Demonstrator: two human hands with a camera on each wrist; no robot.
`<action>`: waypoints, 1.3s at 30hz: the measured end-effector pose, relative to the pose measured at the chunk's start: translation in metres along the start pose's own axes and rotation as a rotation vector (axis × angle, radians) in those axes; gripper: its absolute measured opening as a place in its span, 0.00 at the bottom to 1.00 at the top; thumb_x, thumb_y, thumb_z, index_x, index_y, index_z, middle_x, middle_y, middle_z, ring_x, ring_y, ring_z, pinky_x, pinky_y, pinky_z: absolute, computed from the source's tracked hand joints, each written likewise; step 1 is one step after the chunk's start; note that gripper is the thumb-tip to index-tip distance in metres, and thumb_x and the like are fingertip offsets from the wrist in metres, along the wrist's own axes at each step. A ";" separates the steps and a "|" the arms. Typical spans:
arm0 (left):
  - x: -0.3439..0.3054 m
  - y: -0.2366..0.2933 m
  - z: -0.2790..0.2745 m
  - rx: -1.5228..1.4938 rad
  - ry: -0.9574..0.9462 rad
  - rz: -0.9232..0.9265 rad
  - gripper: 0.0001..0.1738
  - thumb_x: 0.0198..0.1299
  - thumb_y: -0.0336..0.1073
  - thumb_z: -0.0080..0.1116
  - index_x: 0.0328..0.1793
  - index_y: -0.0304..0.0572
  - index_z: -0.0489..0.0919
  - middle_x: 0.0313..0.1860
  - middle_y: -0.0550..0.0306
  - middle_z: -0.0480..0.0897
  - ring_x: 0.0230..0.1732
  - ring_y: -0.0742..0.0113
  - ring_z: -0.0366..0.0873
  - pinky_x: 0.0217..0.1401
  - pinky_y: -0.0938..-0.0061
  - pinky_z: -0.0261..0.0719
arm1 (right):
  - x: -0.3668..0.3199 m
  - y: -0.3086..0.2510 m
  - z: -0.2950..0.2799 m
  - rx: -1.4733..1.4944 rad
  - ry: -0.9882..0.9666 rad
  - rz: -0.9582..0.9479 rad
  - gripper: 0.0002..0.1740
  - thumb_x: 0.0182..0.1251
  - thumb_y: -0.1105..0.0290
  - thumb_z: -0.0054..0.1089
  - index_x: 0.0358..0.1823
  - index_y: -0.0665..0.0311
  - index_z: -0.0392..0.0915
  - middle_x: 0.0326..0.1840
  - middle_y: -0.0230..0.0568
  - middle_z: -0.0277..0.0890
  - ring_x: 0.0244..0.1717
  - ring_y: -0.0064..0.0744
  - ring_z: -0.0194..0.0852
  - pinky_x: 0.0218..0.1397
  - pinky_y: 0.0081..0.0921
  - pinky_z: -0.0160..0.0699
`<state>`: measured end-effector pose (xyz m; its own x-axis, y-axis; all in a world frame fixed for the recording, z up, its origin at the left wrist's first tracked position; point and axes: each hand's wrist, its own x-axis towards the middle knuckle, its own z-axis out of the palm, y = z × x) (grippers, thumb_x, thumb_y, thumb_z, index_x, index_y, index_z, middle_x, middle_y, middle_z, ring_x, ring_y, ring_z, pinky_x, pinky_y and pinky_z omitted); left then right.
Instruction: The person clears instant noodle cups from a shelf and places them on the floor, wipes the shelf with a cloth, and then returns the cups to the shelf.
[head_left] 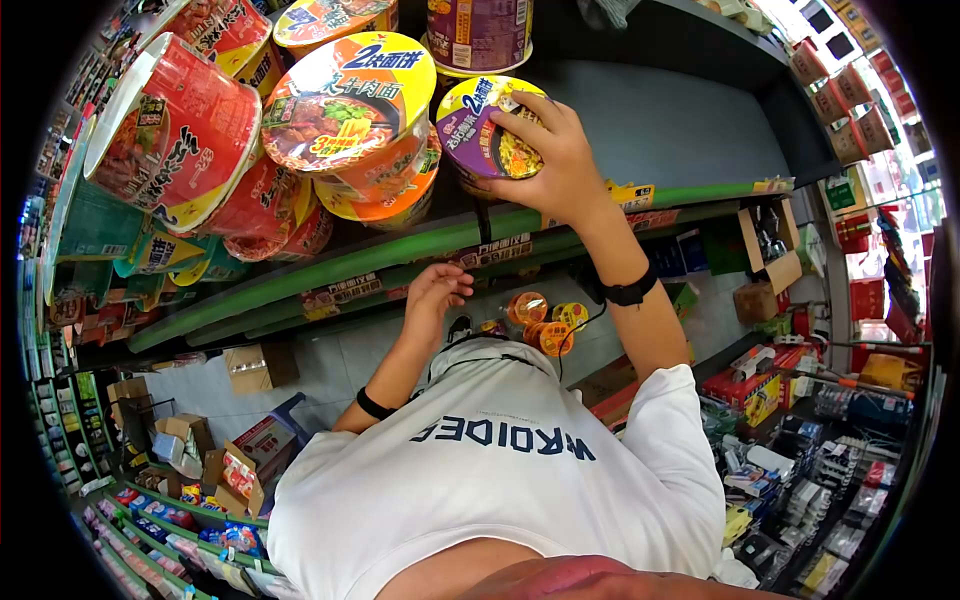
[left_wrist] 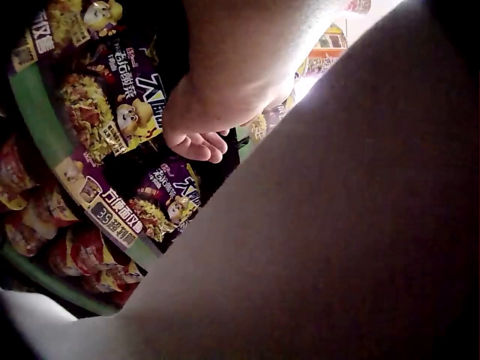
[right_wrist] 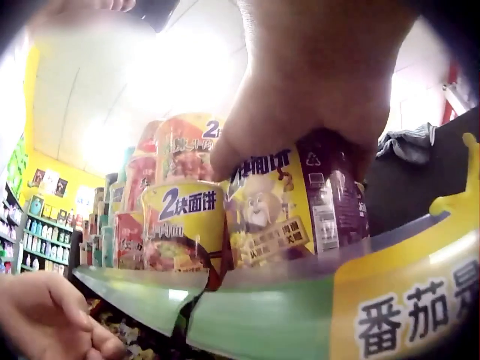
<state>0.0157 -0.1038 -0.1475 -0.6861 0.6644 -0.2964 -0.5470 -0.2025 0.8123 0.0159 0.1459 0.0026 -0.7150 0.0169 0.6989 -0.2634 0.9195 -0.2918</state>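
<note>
My right hand spreads over the lid of a purple-and-yellow noodle cup, gripping it from above at the shelf's front edge. From the side, in the right wrist view, the same cup stands upright on the shelf with the right hand around its top. The left hand hangs below the green shelf edge, fingers loosely curled and holding nothing. In the left wrist view that hand is in front of purple noodle packets, and whether it touches them is unclear.
Orange and red noodle cups are stacked left of the purple cup, with another purple cup behind it. A green edge strip runs along the shelf front. Several round cups are low down near the person's body. Cardboard boxes lie on the floor.
</note>
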 end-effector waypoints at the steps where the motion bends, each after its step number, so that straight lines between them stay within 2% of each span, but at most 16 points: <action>1: -0.002 0.000 0.000 0.005 -0.002 -0.004 0.12 0.64 0.34 0.52 0.51 0.37 0.74 0.47 0.49 0.82 0.44 0.64 0.79 0.47 0.72 0.75 | 0.000 -0.001 -0.002 0.011 -0.023 0.018 0.40 0.38 0.49 0.82 0.56 0.54 0.81 0.64 0.47 0.71 0.62 0.57 0.66 0.63 0.47 0.71; 6: 0.002 -0.001 0.003 0.004 -0.016 -0.009 0.11 0.64 0.34 0.52 0.50 0.37 0.75 0.46 0.49 0.82 0.44 0.64 0.79 0.46 0.72 0.75 | 0.014 0.009 -0.027 -0.024 -0.136 -0.010 0.41 0.45 0.44 0.77 0.60 0.57 0.78 0.63 0.50 0.72 0.65 0.58 0.67 0.64 0.45 0.71; 8: 0.004 -0.002 0.001 0.005 -0.012 -0.012 0.11 0.64 0.34 0.53 0.50 0.37 0.75 0.46 0.49 0.83 0.44 0.64 0.80 0.46 0.72 0.75 | 0.035 0.031 -0.038 0.380 -0.123 0.176 0.43 0.53 0.44 0.73 0.66 0.62 0.72 0.68 0.52 0.69 0.67 0.53 0.68 0.70 0.43 0.66; 9: 0.004 -0.003 0.000 0.001 -0.003 -0.014 0.11 0.64 0.34 0.53 0.50 0.37 0.75 0.46 0.49 0.83 0.44 0.64 0.80 0.46 0.72 0.75 | 0.045 0.038 -0.036 0.378 -0.118 0.178 0.43 0.53 0.44 0.73 0.66 0.62 0.72 0.68 0.52 0.69 0.67 0.53 0.68 0.70 0.43 0.66; 12: 0.005 -0.009 -0.004 -0.007 -0.005 -0.017 0.12 0.64 0.34 0.53 0.50 0.37 0.75 0.46 0.49 0.83 0.43 0.64 0.80 0.46 0.73 0.76 | 0.074 0.062 -0.011 0.228 -0.038 0.439 0.46 0.58 0.42 0.69 0.69 0.67 0.67 0.69 0.56 0.67 0.71 0.46 0.66 0.70 0.39 0.68; 14: 0.006 -0.011 -0.006 -0.002 -0.021 -0.024 0.11 0.65 0.33 0.52 0.50 0.38 0.76 0.46 0.51 0.83 0.43 0.65 0.80 0.46 0.73 0.76 | 0.087 0.075 0.011 0.435 -0.066 0.550 0.53 0.51 0.38 0.73 0.66 0.74 0.66 0.64 0.61 0.73 0.63 0.48 0.75 0.65 0.38 0.73; 17: 0.008 -0.009 -0.009 0.003 -0.034 -0.038 0.11 0.65 0.32 0.52 0.51 0.38 0.76 0.45 0.52 0.83 0.43 0.67 0.80 0.45 0.74 0.75 | 0.097 0.077 0.021 0.296 -0.156 0.524 0.48 0.57 0.42 0.71 0.68 0.72 0.65 0.62 0.56 0.76 0.63 0.43 0.76 0.65 0.36 0.74; 19: 0.008 -0.009 -0.014 -0.015 -0.028 -0.027 0.11 0.65 0.31 0.51 0.51 0.37 0.76 0.46 0.52 0.83 0.43 0.66 0.80 0.45 0.75 0.75 | 0.097 0.075 0.025 0.244 -0.125 0.510 0.49 0.56 0.40 0.71 0.67 0.71 0.66 0.58 0.55 0.79 0.59 0.44 0.80 0.64 0.36 0.75; 22: 0.005 -0.004 -0.017 -0.004 -0.012 -0.029 0.12 0.65 0.31 0.51 0.52 0.37 0.76 0.45 0.52 0.83 0.43 0.66 0.80 0.45 0.74 0.75 | 0.091 0.073 0.029 0.235 -0.113 0.504 0.49 0.55 0.39 0.71 0.66 0.72 0.67 0.59 0.56 0.78 0.59 0.44 0.79 0.63 0.36 0.76; 24: 0.008 -0.006 -0.024 -0.010 -0.019 -0.053 0.12 0.65 0.31 0.51 0.52 0.37 0.76 0.45 0.51 0.83 0.43 0.66 0.80 0.45 0.74 0.75 | 0.093 0.072 0.033 0.229 -0.058 0.496 0.49 0.52 0.38 0.73 0.60 0.74 0.69 0.55 0.60 0.79 0.56 0.50 0.81 0.61 0.37 0.77; 31: 0.011 -0.002 -0.021 -0.014 -0.011 -0.069 0.12 0.65 0.32 0.51 0.52 0.37 0.76 0.45 0.51 0.83 0.42 0.66 0.80 0.45 0.74 0.76 | 0.088 0.065 0.020 0.239 -0.067 0.548 0.48 0.51 0.38 0.74 0.59 0.74 0.70 0.54 0.62 0.79 0.56 0.53 0.81 0.59 0.39 0.78; 33: 0.012 -0.002 -0.019 0.023 -0.042 -0.091 0.12 0.65 0.33 0.52 0.52 0.38 0.76 0.45 0.52 0.83 0.42 0.66 0.80 0.44 0.74 0.76 | 0.075 0.054 -0.004 0.092 -0.007 0.466 0.39 0.60 0.47 0.69 0.60 0.72 0.70 0.52 0.55 0.81 0.54 0.46 0.82 0.59 0.36 0.79; 34: 0.015 -0.005 -0.018 0.045 -0.079 -0.097 0.12 0.65 0.34 0.52 0.52 0.38 0.76 0.45 0.52 0.83 0.42 0.66 0.80 0.43 0.74 0.76 | 0.065 0.021 -0.031 0.241 0.131 0.691 0.44 0.54 0.55 0.75 0.67 0.74 0.66 0.60 0.61 0.73 0.61 0.52 0.74 0.64 0.39 0.74; 37: 0.023 -0.016 -0.019 0.289 -0.203 -0.117 0.11 0.64 0.34 0.55 0.50 0.40 0.78 0.44 0.55 0.84 0.43 0.69 0.81 0.44 0.75 0.76 | -0.011 0.002 -0.073 0.558 0.274 0.556 0.20 0.67 0.72 0.64 0.57 0.71 0.72 0.50 0.35 0.76 0.51 0.23 0.75 0.56 0.22 0.76; 38: 0.022 -0.020 -0.013 0.389 -0.242 -0.087 0.16 0.63 0.37 0.55 0.54 0.37 0.77 0.44 0.54 0.83 0.41 0.69 0.78 0.46 0.75 0.74 | -0.046 -0.007 -0.086 0.678 0.322 0.596 0.18 0.68 0.73 0.63 0.56 0.71 0.73 0.50 0.35 0.77 0.51 0.23 0.76 0.58 0.20 0.75; 39: 0.023 -0.020 -0.010 0.481 -0.275 -0.147 0.16 0.66 0.38 0.53 0.55 0.37 0.77 0.44 0.56 0.83 0.42 0.70 0.78 0.48 0.76 0.73 | -0.073 -0.034 -0.111 0.772 0.289 0.849 0.33 0.60 0.70 0.72 0.64 0.71 0.66 0.57 0.41 0.74 0.58 0.30 0.74 0.63 0.26 0.73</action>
<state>0.0061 -0.0918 -0.1753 -0.4341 0.8363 -0.3347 -0.3036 0.2140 0.9285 0.1492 0.1570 0.0344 -0.7029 0.6872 0.1836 -0.1663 0.0922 -0.9818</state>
